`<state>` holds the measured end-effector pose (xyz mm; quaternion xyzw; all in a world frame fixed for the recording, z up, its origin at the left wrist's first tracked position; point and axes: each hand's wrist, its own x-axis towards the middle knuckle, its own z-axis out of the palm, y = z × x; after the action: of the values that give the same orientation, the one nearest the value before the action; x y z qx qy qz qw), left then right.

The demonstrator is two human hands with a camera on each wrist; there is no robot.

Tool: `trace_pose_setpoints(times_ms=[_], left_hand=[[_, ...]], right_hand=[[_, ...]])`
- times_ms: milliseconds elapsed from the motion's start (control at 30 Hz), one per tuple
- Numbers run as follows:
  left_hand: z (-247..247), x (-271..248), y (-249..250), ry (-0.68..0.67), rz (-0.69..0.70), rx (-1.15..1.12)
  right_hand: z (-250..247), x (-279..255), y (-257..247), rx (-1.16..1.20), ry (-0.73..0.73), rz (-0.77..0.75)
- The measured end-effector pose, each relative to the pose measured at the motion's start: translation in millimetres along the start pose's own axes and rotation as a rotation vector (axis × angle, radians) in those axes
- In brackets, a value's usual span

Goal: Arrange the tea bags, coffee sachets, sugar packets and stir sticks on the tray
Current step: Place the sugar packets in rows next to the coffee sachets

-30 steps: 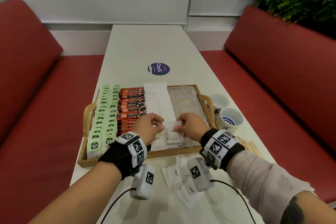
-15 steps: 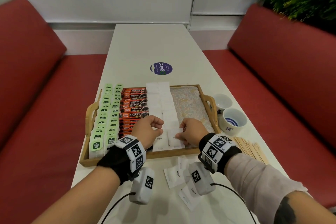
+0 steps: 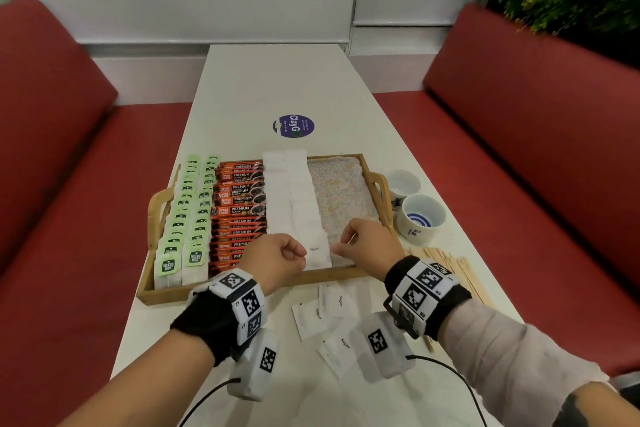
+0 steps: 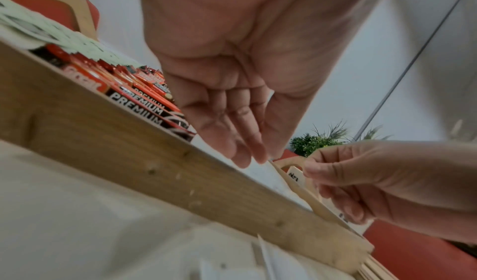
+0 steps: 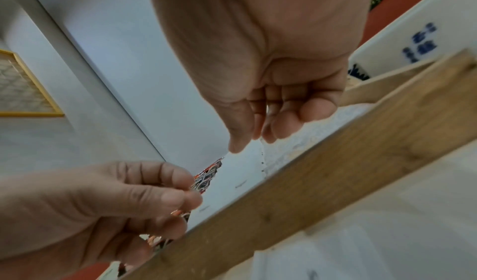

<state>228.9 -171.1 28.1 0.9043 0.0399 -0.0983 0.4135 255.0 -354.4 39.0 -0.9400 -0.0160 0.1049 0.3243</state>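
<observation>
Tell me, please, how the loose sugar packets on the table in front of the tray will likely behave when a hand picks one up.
The loose sugar packets look like thin flat paper, so probably light and somewhat floppy. They lie flat and overlapping on the smooth table, so one may slide or drag its neighbour; lifting an edge likely works best.

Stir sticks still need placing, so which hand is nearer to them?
Right. The right hand hovers over the tray's near right corner, just left of the stir sticks; the left hand is farther left, mid-tray.

Head: looked down and forward over the rectangular wooden tray (image 3: 242,284).
Wrists: looked up close from below; both showed the tray's front wall.
</observation>
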Motion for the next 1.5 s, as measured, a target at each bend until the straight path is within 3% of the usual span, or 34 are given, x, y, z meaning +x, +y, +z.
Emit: trace_pose_setpoints(times_ms=[167, 400, 633, 900, 1133, 1367, 1500], left_hand=[[18.7, -19.9, 2.4, -0.108, -0.003, 0.171], [35.2, -37.1, -1.4, -0.124, -0.068, 0.444], [42.8, -42.4, 4.9, -0.143, -0.113, 0.567], [39.9, -47.7, -1.0, -0.238, -0.188, 0.492], [33.8, -51.9, -14.1, -0.293, -0.167, 0.452], [8.7, -48.0, -8.4, -0.211, -0.021, 0.219], [-7.3, -35.6, 3.8, -0.067, -0.027, 0.028]], right_hand=[[2.5, -29.0, 12.8, -0.054, -0.105, -0.003], [19.9, -59.7, 20.0, -0.211, -0.304, 0.025], [30.6, -72.9, 18.5, -0.328, -0.323, 0.044], [30.4, -76.5, 16.0, -0.335, -0.349, 0.07], [29.3, -74.8, 20.7, -0.348, -0.395, 0.119], [29.7, -68.0, 22.9, -0.324, -0.424, 0.124], [25.9, -63.6, 21.7, -0.318, -0.458, 0.076]])
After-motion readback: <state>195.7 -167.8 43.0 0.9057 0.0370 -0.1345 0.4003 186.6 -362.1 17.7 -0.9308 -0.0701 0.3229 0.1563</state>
